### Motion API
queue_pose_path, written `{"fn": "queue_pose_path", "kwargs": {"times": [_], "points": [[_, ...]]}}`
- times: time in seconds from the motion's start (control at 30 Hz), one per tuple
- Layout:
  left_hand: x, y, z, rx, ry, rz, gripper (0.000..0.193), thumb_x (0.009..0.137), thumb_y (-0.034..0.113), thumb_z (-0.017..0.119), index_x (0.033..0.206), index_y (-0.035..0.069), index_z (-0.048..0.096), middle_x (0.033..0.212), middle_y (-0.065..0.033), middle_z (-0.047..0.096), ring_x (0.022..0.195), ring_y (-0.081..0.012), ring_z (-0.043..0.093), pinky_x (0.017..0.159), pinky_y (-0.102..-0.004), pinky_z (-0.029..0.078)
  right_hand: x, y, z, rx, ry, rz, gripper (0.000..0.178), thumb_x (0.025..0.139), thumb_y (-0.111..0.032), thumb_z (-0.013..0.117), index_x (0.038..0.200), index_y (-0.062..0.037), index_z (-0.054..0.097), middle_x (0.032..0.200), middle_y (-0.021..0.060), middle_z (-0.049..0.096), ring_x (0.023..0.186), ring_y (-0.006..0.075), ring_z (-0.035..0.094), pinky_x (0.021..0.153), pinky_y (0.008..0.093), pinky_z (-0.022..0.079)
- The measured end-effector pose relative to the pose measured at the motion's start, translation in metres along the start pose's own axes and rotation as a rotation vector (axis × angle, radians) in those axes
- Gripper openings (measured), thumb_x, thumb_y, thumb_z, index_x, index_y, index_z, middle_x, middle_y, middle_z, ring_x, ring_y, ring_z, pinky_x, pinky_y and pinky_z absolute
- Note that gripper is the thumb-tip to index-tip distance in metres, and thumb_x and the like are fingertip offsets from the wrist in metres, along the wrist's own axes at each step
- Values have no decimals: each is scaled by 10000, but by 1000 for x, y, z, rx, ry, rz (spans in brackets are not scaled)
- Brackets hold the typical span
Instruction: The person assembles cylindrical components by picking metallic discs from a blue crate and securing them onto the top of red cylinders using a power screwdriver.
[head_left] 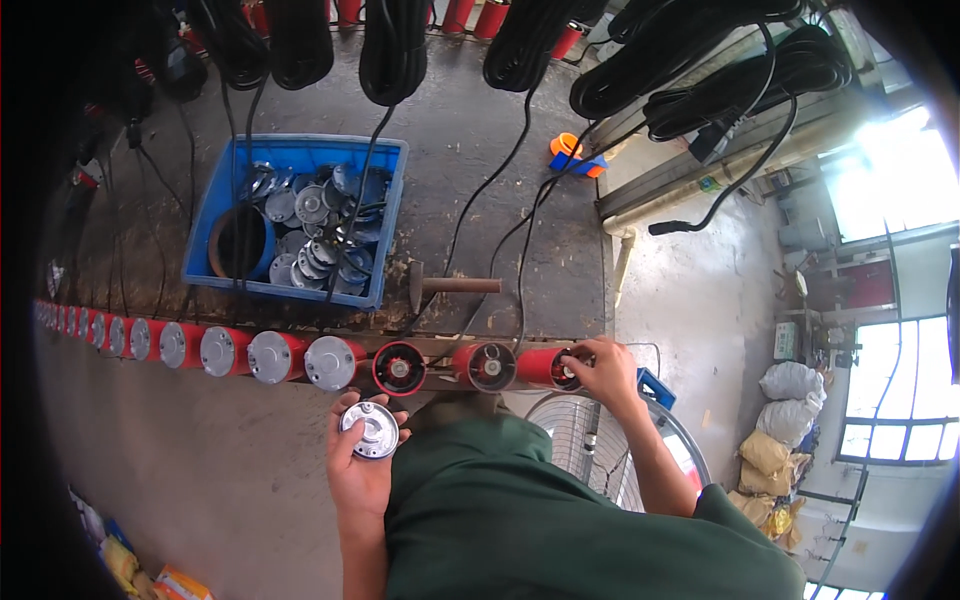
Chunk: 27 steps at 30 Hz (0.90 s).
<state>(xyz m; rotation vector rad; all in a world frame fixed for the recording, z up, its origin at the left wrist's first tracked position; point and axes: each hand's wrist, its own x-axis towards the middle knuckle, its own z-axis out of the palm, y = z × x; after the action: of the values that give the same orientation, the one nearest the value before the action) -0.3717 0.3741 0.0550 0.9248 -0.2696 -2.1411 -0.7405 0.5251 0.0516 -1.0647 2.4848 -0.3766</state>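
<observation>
My left hand (358, 480) holds a round silver metal end cover (370, 430) in its palm, the thumb over its recessed inner face. My right hand (610, 372) is at the open end of the rightmost red cylinder (537, 367), thumb and fingers closed together there; whether they pinch a small part inside cannot be made out. Two more uncovered cylinders, a middle one (492, 367) and a dark-mouthed one (400, 369), stand to its left. Beyond them, a cylinder with a silver cover (333, 362) begins a long row of covered ones running left.
Behind the row, a blue crate (290, 143) on the dark workbench (450, 190) contains loose silver covers and a brown ring. A hammer (460, 286) lies beside it. Coiled black cables (393, 55) hang overhead, their leads dropping across the bench. A large fan (590, 455) stands below my right arm.
</observation>
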Motion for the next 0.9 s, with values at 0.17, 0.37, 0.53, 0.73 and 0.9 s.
{"fn": "queue_pose_path", "kwargs": {"times": [0.17, 0.37, 0.53, 0.73, 0.9], "points": [[2, -1, 8, 21, -13, -27, 378, 1024, 100, 595, 1399, 103, 544, 1318, -213, 689, 1129, -411, 747, 897, -506, 654, -5, -2, 17, -59, 111, -3, 222, 862, -311, 847, 966, -115, 857, 939, 102, 770, 872, 334, 763, 802, 450, 598], [3, 4, 5, -3, -32, -9, 382, 1025, 95, 596, 1403, 99, 544, 1332, -221, 686, 1138, -416, 743, 900, -509, 653, -5, -13, -12, 489, 51, 134, 168, 941, -145, 813, 1012, 7, 807, 841, 74, 779, 722, 137, 715, 663, 310, 572], [-1, 8, -10, -41, -5, 1, 383, 1032, 87, 592, 1411, 100, 542, 1346, -239, 678, 1160, -433, 734, 927, -534, 653, -3, -70, -13, 894, -193, 126, 145, 996, -93, 766, 1029, 42, 723, 947, 105, 791, 816, 113, 724, 752, 279, 605], [-12, 11, -26, -54, 93, 9, 387, 1018, 62, 605, 1399, 104, 551, 1361, -228, 664, 1166, -432, 730, 943, -532, 649, 16, -160, 64, 525, -157, -633, 177, 859, -21, 854, 1020, -14, 781, 1188, 115, 798, 978, 230, 774, 855, 361, 637], [-17, 8, -29, -36, 115, 38, 378, 1033, 106, 608, 1406, 121, 545, 1359, -244, 677, 1168, -462, 723, 937, -559, 637, 31, -180, 95, 198, -97, -948, 396, 757, -60, 881, 1136, -70, 766, 1087, 105, 789, 964, 310, 744, 820, 411, 628]]}}
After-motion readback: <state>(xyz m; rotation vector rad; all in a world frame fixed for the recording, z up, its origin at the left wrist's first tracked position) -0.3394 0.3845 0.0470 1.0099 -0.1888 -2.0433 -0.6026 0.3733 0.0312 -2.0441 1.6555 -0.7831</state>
